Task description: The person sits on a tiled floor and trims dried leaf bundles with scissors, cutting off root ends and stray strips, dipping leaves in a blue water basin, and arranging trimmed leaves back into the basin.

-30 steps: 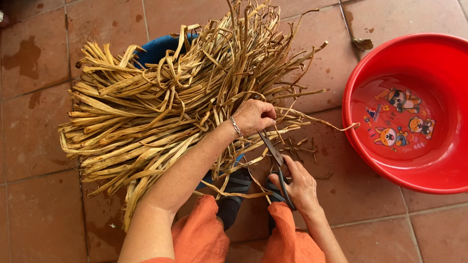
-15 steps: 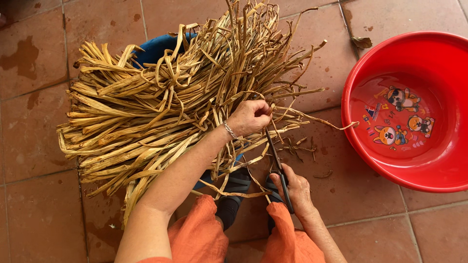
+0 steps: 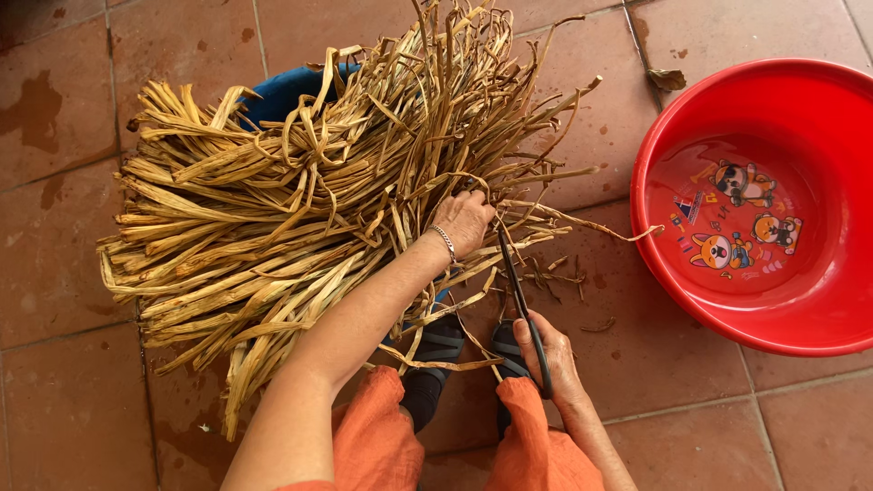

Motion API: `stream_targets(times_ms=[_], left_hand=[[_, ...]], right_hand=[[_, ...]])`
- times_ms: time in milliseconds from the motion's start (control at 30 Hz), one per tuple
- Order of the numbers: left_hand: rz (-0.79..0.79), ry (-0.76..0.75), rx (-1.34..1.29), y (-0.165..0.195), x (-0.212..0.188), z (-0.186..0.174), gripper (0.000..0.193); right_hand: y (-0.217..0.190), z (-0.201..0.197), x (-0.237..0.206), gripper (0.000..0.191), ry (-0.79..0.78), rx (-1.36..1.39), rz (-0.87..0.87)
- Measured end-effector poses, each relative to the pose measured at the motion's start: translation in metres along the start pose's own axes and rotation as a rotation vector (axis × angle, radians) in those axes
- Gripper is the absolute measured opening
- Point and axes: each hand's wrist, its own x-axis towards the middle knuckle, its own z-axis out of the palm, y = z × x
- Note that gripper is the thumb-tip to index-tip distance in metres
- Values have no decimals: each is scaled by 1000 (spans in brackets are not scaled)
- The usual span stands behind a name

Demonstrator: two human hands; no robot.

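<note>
Left hand point(image 3: 464, 223) was closed around a few dry yellow strands at the edge of the big strand pile point(image 3: 273, 227), which lay on the tiled floor point(image 3: 55, 382) over a blue tub point(image 3: 282, 91). Right hand point(image 3: 546, 355) was gripped shut on the handles of black scissors point(image 3: 518, 291), blades pointing up toward the left hand's strands. Red basin point(image 3: 773, 209) sat just right of them. Small cut bits point(image 3: 555, 273) lay on the floor by the blades.

No pkgs, signs, screens; only cartoon-animal decal point(image 3: 738, 216) inside red basin point(image 3: 846, 300), right
</note>
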Motion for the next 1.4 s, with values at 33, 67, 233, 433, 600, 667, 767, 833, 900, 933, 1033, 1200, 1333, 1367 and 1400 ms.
stream_targets(times_ms=[33,67,233,433,600,667,767,833,900,933,1033,1200,1333,1367,1400], left_hand=[[19,20,36,1,2,-2,8],[-2,24,-34,0,4,-7,7],[13,40,-387,-2,-3,-56,7],[159,10,-439,22,-11,-91,10],[135,-19,-469,21,-10,-86,12],[137,4,-493,18,-9,-82,13],[80,34,-566,13,-9,-78,12],[-1,25,-620,9,-8,-78,12],[-3,46,-588,7,-7,-80,11],[-7,57,-572,5,-8,-80,10],[35,90,-565,4,-9,-82,8],[146,91,-473,12,-10,-82,6],[196,38,-429,19,-13,-84,8],[177,23,-442,20,-15,-84,8],[160,7,-454,20,-15,-84,8]], right_hand=[[1,-2,-2,59,27,-44,-84],[1,-4,-3,59,55,-86,-167],[-11,-7,-11,62,191,-294,-479],[-33,-10,-11,70,112,-375,-345],[-34,-10,-8,65,171,-325,-455],[-32,-10,-8,65,179,-306,-481],[-31,-12,-14,66,130,-306,-444],[-30,-15,-20,67,112,-303,-412],[-28,-20,-29,67,131,-282,-401],[-27,-24,-32,67,126,-240,-346],[-23,-32,-38,66,146,-184,-258],[-33,-32,-28,68,195,-358,-343],[-49,-22,-5,70,219,-485,-490],[-51,-18,2,71,222,-529,-504],[-51,-15,7,72,225,-573,-518]])
